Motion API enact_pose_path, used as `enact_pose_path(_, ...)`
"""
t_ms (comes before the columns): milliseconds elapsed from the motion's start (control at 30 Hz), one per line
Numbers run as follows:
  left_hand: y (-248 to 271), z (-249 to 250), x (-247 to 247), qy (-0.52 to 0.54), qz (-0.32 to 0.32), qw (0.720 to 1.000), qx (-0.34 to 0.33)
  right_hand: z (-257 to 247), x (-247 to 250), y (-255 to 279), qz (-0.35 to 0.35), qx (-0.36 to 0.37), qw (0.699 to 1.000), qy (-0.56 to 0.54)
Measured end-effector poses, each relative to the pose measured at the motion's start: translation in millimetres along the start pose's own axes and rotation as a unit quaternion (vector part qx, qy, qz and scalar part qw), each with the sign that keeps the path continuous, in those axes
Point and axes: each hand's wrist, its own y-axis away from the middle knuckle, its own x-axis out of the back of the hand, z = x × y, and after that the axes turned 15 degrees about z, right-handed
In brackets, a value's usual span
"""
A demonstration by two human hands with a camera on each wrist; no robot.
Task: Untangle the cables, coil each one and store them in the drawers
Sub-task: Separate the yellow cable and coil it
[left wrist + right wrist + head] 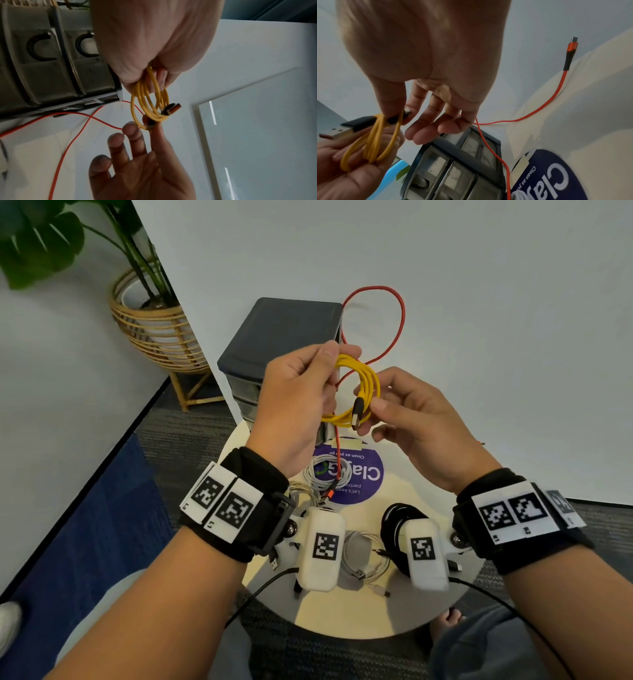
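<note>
Both hands are up above the round table (455, 604), and between them hangs the yellow cable (359, 392), wound into a small coil of several loops. The left hand (298, 402) grips the top of the coil, thumb and curled fingers closed on the bunched strands. The right hand (418, 422) pinches the low side of the coil between thumb and forefinger, right where the dark USB plug (358, 410) sticks out; its other fingers spread loose and hold nothing.

Just behind the hands stands the dark drawer unit (281, 337), its drawers closed as far as the wrist views show. A red cable (400, 320) loops out past the unit's right side and runs down under the hands to the purple sticker (370, 474). In the right wrist view, its orange-and-black plug (571, 47) lies on the white surface. On the table sit a white coil (318, 474), a black coil (394, 525) and thin pale cables (366, 559).

The wrist cameras hide much of those table cables. The yellow cable's second end can't be made out for sure, and the drawer fronts are mostly behind the left hand in the head view. A potted plant (150, 313) stands off left.
</note>
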Motion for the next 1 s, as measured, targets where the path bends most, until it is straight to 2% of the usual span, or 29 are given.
enact_pose_path(133, 1, 3, 1, 0.008, 0.013, 1.0, 0.009, 0, 1, 0, -0.017, 0.004, 1.0, 0.021)
enact_pose_path(267, 1, 4, 3, -0.006, 0.017, 1.0, 0.01, -2, -1, 0, -0.021, -0.037, 0.998, -0.051)
enact_pose_path(367, 3, 6, 0, -0.004, 0.014, 1.0, 0.013, 2, -5, 1, -0.035, -0.025, 0.997, -0.063)
enact_pose_path(500, 2, 6, 1, -0.006, 0.016, 1.0, -0.002, 6, -6, 1, -0.035, 0.008, 0.999, -0.001)
enact_pose_path(600, -6, 10, 8, 0.009, 0.041, 0.999, -0.027, 10, -2, 0, -0.012, 0.029, 0.997, 0.076)
enact_pose_path(700, -11, 14, 11, 0.039, 0.059, 0.997, -0.038, 15, 2, 2, 0.008, 0.026, 0.994, 0.102)
enact_pose_path(800, -7, 13, 8, 0.025, 0.052, 0.997, -0.055, 14, 2, 3, 0.001, 0.031, 0.991, 0.131)
enact_pose_path(867, -5, 11, 6, -0.002, 0.04, 0.997, -0.068, 11, -1, 3, 0.033, 0.049, 0.986, 0.156)
enact_pose_path(1000, -1, 7, 4, -0.071, 0.034, 0.992, -0.096, -4, -12, 2, 0.166, 0.119, 0.962, 0.183)
